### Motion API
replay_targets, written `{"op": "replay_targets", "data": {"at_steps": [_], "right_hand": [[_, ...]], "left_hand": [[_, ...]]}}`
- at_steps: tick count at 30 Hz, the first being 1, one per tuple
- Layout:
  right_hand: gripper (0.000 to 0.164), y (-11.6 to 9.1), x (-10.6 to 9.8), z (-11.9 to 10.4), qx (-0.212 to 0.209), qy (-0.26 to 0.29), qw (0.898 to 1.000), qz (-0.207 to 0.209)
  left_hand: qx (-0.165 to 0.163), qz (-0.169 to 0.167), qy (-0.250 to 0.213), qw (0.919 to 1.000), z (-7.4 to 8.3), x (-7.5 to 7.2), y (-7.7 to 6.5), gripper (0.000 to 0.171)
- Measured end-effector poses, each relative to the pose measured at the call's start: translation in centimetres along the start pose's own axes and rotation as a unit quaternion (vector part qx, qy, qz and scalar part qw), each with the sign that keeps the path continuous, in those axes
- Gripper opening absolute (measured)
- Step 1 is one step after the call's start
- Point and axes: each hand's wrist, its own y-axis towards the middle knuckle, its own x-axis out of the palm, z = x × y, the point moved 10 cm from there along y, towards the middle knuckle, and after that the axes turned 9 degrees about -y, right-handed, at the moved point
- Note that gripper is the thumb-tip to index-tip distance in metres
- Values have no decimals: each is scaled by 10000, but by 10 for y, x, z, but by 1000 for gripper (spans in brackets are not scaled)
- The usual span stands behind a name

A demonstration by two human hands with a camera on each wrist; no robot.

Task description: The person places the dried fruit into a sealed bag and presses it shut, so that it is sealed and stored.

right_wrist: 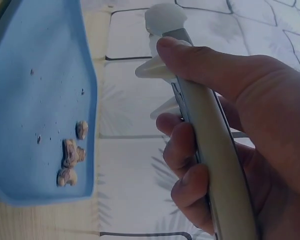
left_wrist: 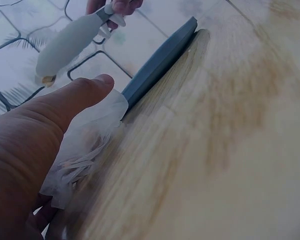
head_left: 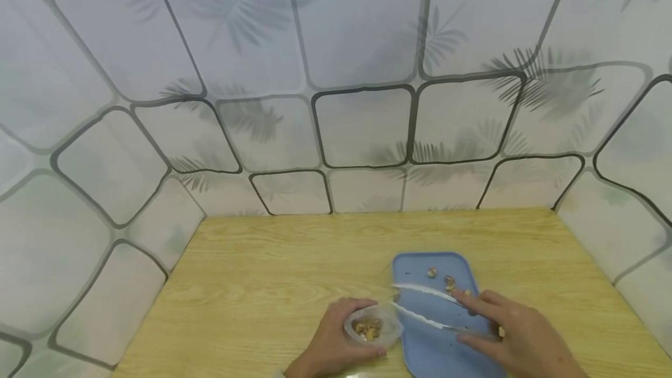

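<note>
My left hand (head_left: 329, 337) grips a clear plastic bag (head_left: 389, 331), its mouth spread wide, with several small tan pieces (head_left: 367, 329) inside. In the left wrist view the crinkled plastic (left_wrist: 87, 145) shows beneath the thumb. My right hand (head_left: 525, 328) holds tongs (head_left: 420, 289) with white tips and pale handles, fingers wrapped round them. A small tan piece (left_wrist: 48, 80) shows at the tongs' tips, which point toward the bag's mouth. Beneath the tongs lies a blue tray (head_left: 438, 352) with a few brown-and-cream pieces (right_wrist: 70, 152) near its far end.
Dark crumbs (right_wrist: 39, 139) are scattered over the tray. The wood-grain table (head_left: 262, 284) runs back to walls (head_left: 362, 127) covered in a patterned sheet, which closes in the left, right and far sides.
</note>
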Motion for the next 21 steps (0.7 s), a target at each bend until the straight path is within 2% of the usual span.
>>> {"op": "replay_targets", "data": {"at_steps": [5,11,15,18,21], "right_hand": [[64,0,4,-11,-379,164,9991,-22],[61,-1,18,-13,-450,348,9972,-477],[61,-2,27,-13,-502,476,9946,-774],[62,-3,31,-13,-611,593,9917,-959],[63,-2,32,-14,-708,697,9899,-1009]], "left_hand": [[-26,8,-41,10000,0,0,0,72],[14,5,-53,10000,1,0,0,71],[257,59,-9,9997,5,-1,0,71],[309,73,25,9995,5,-1,0,71],[203,47,14,9998,4,-1,0,72]]}}
